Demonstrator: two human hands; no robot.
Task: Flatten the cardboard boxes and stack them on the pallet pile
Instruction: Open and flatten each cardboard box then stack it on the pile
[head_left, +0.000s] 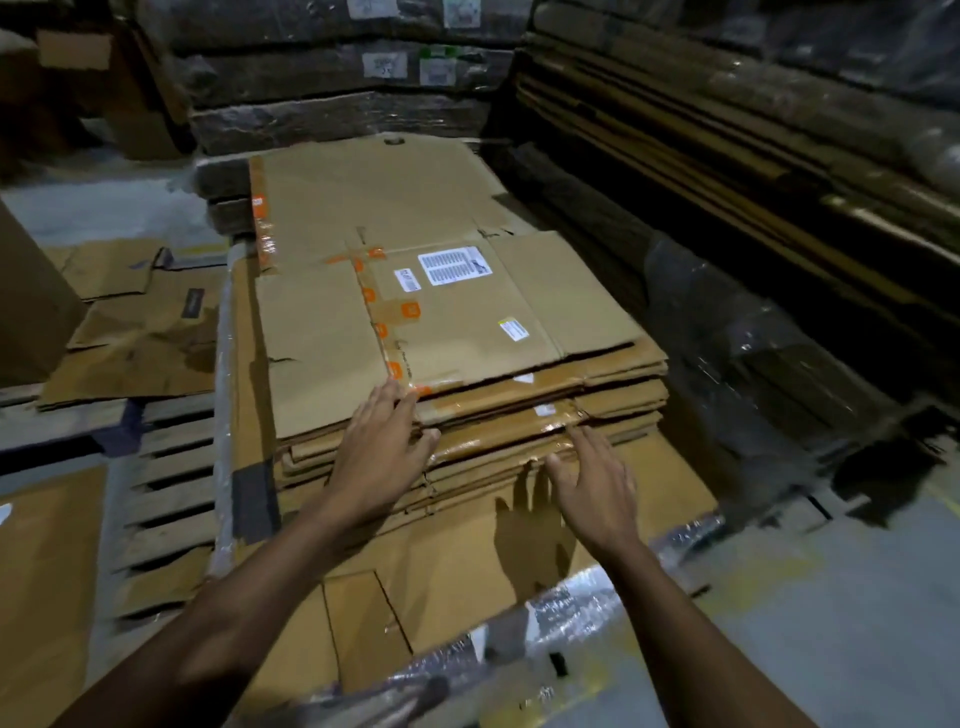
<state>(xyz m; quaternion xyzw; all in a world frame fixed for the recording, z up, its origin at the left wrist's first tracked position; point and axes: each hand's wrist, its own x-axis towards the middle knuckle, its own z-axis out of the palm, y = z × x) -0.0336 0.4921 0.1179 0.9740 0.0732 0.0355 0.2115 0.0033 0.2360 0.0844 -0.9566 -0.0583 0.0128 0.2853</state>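
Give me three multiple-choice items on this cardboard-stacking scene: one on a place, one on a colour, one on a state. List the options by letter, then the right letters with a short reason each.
1. Where does the large white barcode label sit?
A. On the top flattened box of the stack
B. On the floor at right
C. On the person's sleeve

2. What colour are the printed patches on the tape running down the top flattened box?
A. Green
B. Orange
C. Blue

3. How are the two hands?
A. Both clenched into fists
B. Both gripping a knife
C. Both open with fingers straight

Answers:
1. A, the label lies on the uppermost sheet, near its far edge.
2. B, orange squares repeat along the clear tape strip.
3. C, the left hand lies flat at the stack's near edge and the right hand reaches to that edge with fingers spread; neither holds anything.
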